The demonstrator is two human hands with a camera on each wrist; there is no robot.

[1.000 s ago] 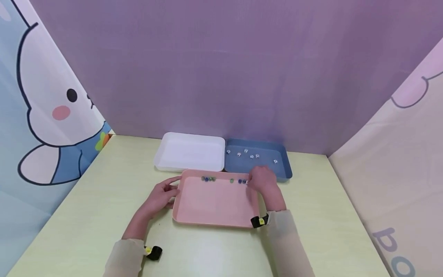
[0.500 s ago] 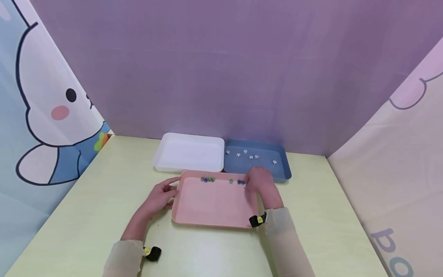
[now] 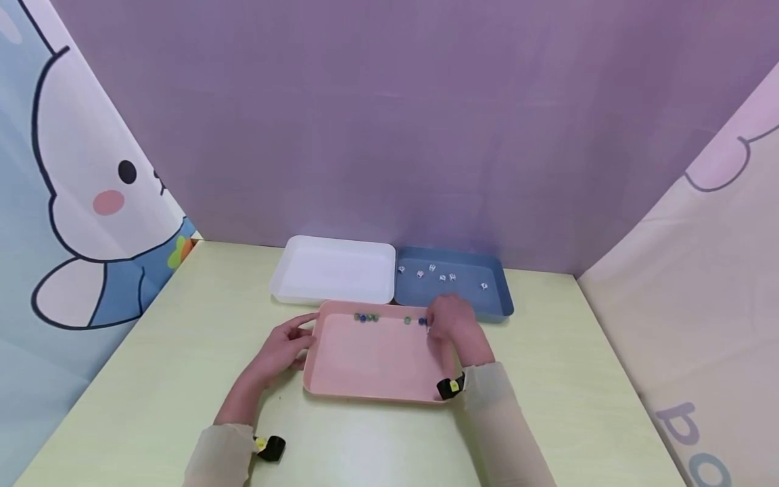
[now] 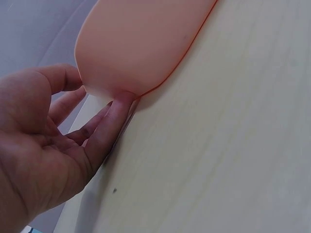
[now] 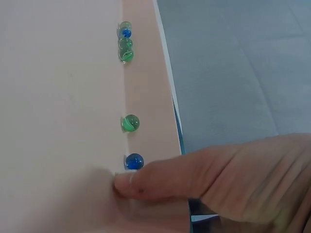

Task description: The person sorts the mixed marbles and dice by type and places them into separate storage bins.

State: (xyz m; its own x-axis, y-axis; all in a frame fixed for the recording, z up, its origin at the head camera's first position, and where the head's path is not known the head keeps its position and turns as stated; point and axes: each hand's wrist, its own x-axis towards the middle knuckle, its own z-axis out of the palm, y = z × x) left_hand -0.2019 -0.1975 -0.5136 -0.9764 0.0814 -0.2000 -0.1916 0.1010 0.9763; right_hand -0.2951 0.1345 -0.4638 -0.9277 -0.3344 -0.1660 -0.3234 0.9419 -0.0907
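Observation:
The pink tray (image 3: 377, 368) lies on the table with several green and blue glass marbles along its far side. My left hand (image 3: 282, 348) rests against the tray's left end; in the left wrist view its fingertips touch the outer wall. At the tray's far right corner, my right hand (image 3: 453, 318) pinches a small white die (image 3: 429, 329), mostly hidden by the fingers. In the right wrist view, the thumb is right beside a blue marble (image 5: 134, 161). A single green marble (image 5: 130, 123) sits farther along, then a short row of marbles (image 5: 126, 43).
Behind the pink tray stand a white tray (image 3: 335, 270) at left and a blue tray (image 3: 468, 304) at right. Several white dice (image 3: 452, 277) lie scattered in the blue one. A purple backdrop (image 3: 389, 135) rises behind the table (image 3: 341, 446).
My right hand has shifted slightly left and toward me with the white die at its fingertips, now covering part of the blue marbles. The left hand stays at the tray's end.

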